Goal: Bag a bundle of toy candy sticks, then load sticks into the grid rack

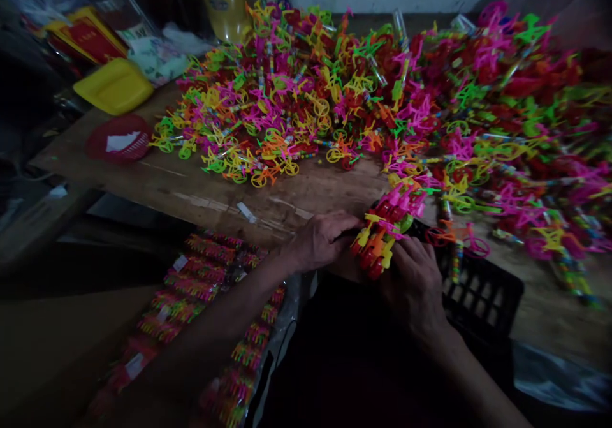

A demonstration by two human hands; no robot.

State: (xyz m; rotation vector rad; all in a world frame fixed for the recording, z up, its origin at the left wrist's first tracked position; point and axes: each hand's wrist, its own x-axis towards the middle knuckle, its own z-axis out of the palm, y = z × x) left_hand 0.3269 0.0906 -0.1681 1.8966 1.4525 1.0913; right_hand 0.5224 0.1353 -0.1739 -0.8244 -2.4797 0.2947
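The left hand (319,242) and right hand (418,281) grip a toy-bicycle bundle (394,206) in curled fingers at the near edge of the counter (332,187), by a black basket (513,289); loose toy bicycles (287,99) lie heaped beyond.

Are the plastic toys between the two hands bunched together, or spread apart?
Bunched together: the toys sit tightly packed between left hand and right hand; the pile beyond lies spread.
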